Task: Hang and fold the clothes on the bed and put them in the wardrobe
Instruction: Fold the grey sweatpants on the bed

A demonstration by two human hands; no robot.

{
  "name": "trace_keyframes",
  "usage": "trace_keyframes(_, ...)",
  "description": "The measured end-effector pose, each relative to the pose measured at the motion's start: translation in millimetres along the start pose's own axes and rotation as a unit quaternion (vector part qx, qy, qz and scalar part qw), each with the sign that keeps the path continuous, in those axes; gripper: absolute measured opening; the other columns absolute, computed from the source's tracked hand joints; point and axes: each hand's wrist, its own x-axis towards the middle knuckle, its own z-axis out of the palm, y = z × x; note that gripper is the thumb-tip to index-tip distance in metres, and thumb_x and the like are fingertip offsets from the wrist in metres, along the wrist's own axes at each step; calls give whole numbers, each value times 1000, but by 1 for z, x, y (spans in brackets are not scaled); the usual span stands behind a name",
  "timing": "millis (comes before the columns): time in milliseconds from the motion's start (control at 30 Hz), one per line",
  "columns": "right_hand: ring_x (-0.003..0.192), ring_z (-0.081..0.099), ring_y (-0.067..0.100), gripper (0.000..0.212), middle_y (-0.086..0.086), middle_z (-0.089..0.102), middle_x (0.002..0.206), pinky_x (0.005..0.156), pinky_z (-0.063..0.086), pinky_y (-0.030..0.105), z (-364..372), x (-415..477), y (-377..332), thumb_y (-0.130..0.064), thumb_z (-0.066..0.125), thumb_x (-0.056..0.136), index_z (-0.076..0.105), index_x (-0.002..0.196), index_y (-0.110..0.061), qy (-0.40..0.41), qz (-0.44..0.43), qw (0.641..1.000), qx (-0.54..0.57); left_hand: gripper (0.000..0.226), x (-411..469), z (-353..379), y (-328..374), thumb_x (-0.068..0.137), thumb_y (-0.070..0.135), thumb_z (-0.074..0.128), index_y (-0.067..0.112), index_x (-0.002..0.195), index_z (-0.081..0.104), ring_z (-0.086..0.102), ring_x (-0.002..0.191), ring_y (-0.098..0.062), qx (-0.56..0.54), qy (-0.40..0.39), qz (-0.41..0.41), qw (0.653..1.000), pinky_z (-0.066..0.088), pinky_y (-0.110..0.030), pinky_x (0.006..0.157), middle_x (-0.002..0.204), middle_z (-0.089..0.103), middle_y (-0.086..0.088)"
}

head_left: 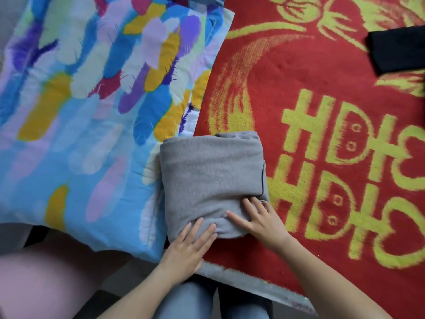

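A quilt (pixel 92 111) with a print of feathers in blue, yellow, purple, pink and white lies on the left side. Its right edge lies over a red blanket (pixel 299 88), which fills the right side. The blanket has a fluffy surface with big yellow-green characters (pixel 340 162) and, at the top, a yellow-green flower pattern (pixel 296 10). Along the near edge of the blanket a grey strip (pixel 264 287) shows. At the lower left is a soft pink shape (pixel 41 279), too blurred to name.
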Motion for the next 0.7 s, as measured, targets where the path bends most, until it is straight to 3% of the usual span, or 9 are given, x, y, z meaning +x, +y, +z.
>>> trace_keyframes(67, 67, 65, 26, 57, 13, 68, 83, 53, 52, 28, -10, 8, 2, -8, 45, 79, 42, 130, -33, -8, 17, 1000, 11, 103, 6, -7, -2, 46, 53, 81, 13, 131, 38, 36, 125, -33, -17, 4, -24, 1000, 23, -46, 105, 141, 33, -6)
trace_keyframes(167, 52, 55, 22, 72, 7, 57, 67, 41, 44, 25, -31, 25, -1, -4, 63, 66, 52, 134, -26, -56, 96, 991, 77, 110, 18, -17, -5, 42, 56, 84, 12, 131, 38, 38, 123, -30, -52, 17, -102, 993, 29, -47, 99, 139, 35, -7)
trace_keyframes(267, 84, 59, 29, 81, 9, 60, 95, 69, 44, 33, -48, 37, 8, -21, 59, 84, 10, 148, -28, -172, 140, 954, 202, 117, 32, -29, -9, 35, 57, 86, 15, 133, 37, 40, 120, -29, -91, 17, -196, 976, 37, -53, 97, 137, 37, -11)
trace_keyframes(367, 99, 61, 27, 70, 8, 65, 112, 81, 44, 30, -66, 53, 18, -23, 62, 81, 33, 145, -31, -191, 151, 927, 287, 115, 41, -33, -21, 30, 47, 90, 17, 128, 39, 46, 116, -35, -104, 22, -242, 964, 48, -56, 86, 128, 49, -19)
trace_keyframes(500, 88, 62, 24, 62, 4, 68, 102, 66, 36, 23, -81, 63, 12, -18, 62, 77, 45, 135, -33, -199, 169, 912, 316, 105, 44, -31, -44, 32, 27, 93, 13, 123, 42, 66, 95, -38, -124, 70, -219, 965, 51, -57, 78, 104, 66, -24)
trace_keyframes(600, 83, 61, 22, 55, 1, 68, 96, 64, 39, 27, -90, 58, 7, -17, 63, 75, 50, 126, -33, -190, 189, 901, 341, 108, 40, -43, -62, 30, 17, 91, 16, 125, 41, 68, 83, -33, -169, 105, -179, 963, 55, -47, 75, 97, 67, -19)
trace_keyframes(700, 90, 61, 27, 60, 3, 65, 102, 66, 42, 31, -100, 47, -1, -21, 61, 78, 42, 133, -36, -195, 196, 919, 280, 108, 37, -67, -79, 31, 20, 91, 18, 126, 40, 67, 76, -29, -179, 109, -128, 969, 56, -38, 70, 93, 67, -14)
